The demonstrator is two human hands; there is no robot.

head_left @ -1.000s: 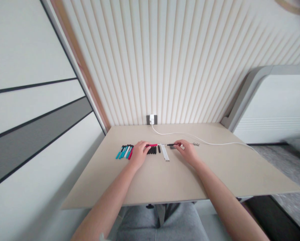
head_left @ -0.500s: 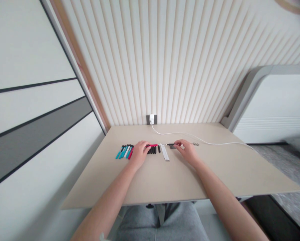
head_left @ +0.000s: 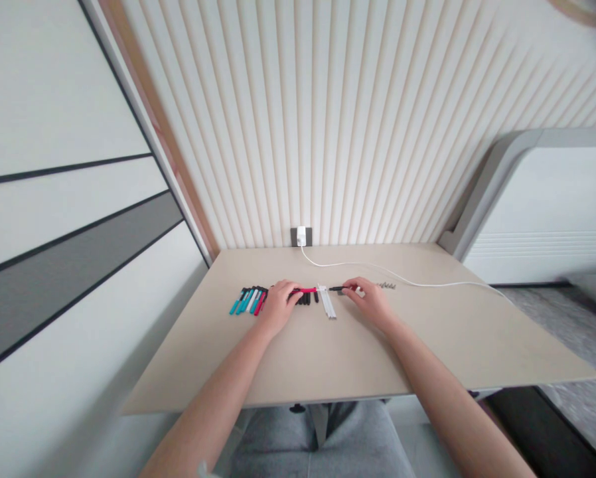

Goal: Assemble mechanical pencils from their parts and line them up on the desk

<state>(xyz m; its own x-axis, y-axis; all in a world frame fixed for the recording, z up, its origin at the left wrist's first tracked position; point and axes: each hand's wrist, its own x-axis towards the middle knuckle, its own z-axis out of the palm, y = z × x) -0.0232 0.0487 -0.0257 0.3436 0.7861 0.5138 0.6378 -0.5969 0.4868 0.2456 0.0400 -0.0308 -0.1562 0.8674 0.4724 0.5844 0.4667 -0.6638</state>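
Note:
My left hand (head_left: 279, 304) is closed on a red pen barrel (head_left: 308, 290), which points to the right above the table. Opposite it, my right hand (head_left: 371, 301) pinches a black pen part (head_left: 336, 289) in line with the barrel. A thin white piece, like a refill, spans the short gap between the two. Below that gap lie several white refills (head_left: 327, 304) side by side. Small black pen parts (head_left: 305, 299) lie in a row by my left fingertips, partly hidden. Small grey pieces lie partly covered under my right hand.
Left of my hands is a row of teal, white and red pen pieces with black ends (head_left: 248, 301). Small metallic pieces (head_left: 388, 286), possibly springs, lie to the right. A white cable (head_left: 402, 279) runs from a charger (head_left: 301, 236) across the back of the table (head_left: 328, 365).
My right hand has shifted slightly left with the black pen part, and the red barrel has come slightly right. The gap between them is narrower, with less of the white piece showing.

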